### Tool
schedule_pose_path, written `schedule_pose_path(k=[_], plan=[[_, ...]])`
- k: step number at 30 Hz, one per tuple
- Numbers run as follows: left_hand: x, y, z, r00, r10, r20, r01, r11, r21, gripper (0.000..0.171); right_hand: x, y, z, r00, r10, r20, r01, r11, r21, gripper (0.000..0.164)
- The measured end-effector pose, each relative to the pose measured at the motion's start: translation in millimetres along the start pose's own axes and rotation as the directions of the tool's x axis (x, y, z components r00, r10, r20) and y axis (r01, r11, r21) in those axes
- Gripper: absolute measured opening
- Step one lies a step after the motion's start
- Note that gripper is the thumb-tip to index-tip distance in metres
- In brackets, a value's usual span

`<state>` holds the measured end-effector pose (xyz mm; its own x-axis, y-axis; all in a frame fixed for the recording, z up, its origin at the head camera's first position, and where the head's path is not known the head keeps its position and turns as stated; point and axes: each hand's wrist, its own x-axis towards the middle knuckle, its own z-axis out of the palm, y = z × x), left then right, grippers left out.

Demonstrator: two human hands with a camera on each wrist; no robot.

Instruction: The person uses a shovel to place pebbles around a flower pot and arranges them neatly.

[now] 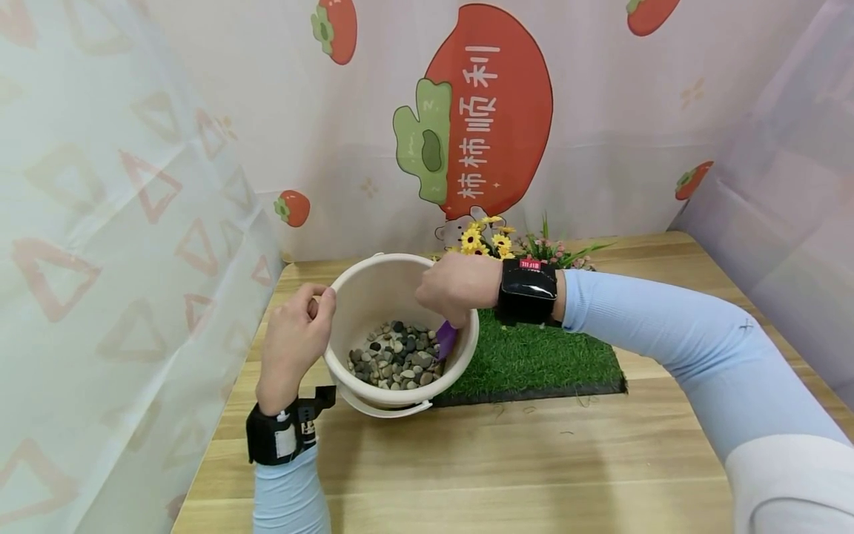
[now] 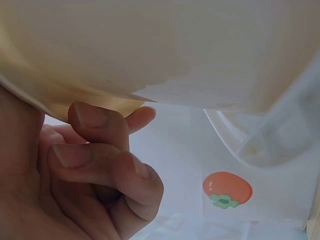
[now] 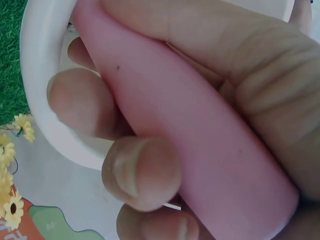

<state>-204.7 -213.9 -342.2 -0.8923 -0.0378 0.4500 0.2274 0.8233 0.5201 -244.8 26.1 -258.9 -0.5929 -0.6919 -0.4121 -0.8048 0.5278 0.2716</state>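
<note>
A white bucket (image 1: pixel 373 289) stands on the table, its floor covered with pebbles (image 1: pixel 400 360) in grey, black and tan. At its left rim, my left hand (image 1: pixel 293 341) grips the edge, and the left wrist view shows curled fingers (image 2: pixel 100 165) against the bucket's outside. My right hand (image 1: pixel 460 285) reaches over the right rim and holds a small toy shovel by its pink handle (image 3: pixel 185 120). The shovel's purple blade (image 1: pixel 445 340) points down at the pebbles inside the right wall; its tip is hard to make out.
A mat of artificial grass (image 1: pixel 540 356) lies right of the bucket on the wooden table (image 1: pixel 520 460). Yellow flowers (image 1: pixel 471 240) and pink-flowered greenery (image 1: pixel 554 248) stand behind it. The bucket's handle (image 1: pixel 383 410) hangs at the front. Printed curtains enclose the back and sides.
</note>
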Motion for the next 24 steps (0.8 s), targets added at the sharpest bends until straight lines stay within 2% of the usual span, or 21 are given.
schedule_pose_path(k=[4,9,17,24], plan=[[0.1,1.0,0.9,1.0,0.01,-0.007,-0.01,1.0,-0.002,0.036,-1.3,-1.1,3.5,0.997,-0.045,-0.065,0.046,0.999,0.02,0.028],[0.6,2.9,1.6,1.0,0.009,-0.004,-0.009,1.0,-0.008,0.036,-2.9,-4.5,5.2,0.983,-0.108,-0.15,0.111,0.994,0.014,0.028],[0.1,3.8,1.2,1.0,0.007,0.014,-0.007,1.0,-0.015,0.035,0.3,-4.3,6.6,0.975,-0.141,-0.172,0.144,0.989,0.009,0.03],[-1.9,2.7,-1.7,0.999,0.04,0.019,-0.04,0.999,-0.019,0.025,2.2,3.0,10.5,0.946,-0.192,-0.261,0.198,0.98,-0.005,0.03]])
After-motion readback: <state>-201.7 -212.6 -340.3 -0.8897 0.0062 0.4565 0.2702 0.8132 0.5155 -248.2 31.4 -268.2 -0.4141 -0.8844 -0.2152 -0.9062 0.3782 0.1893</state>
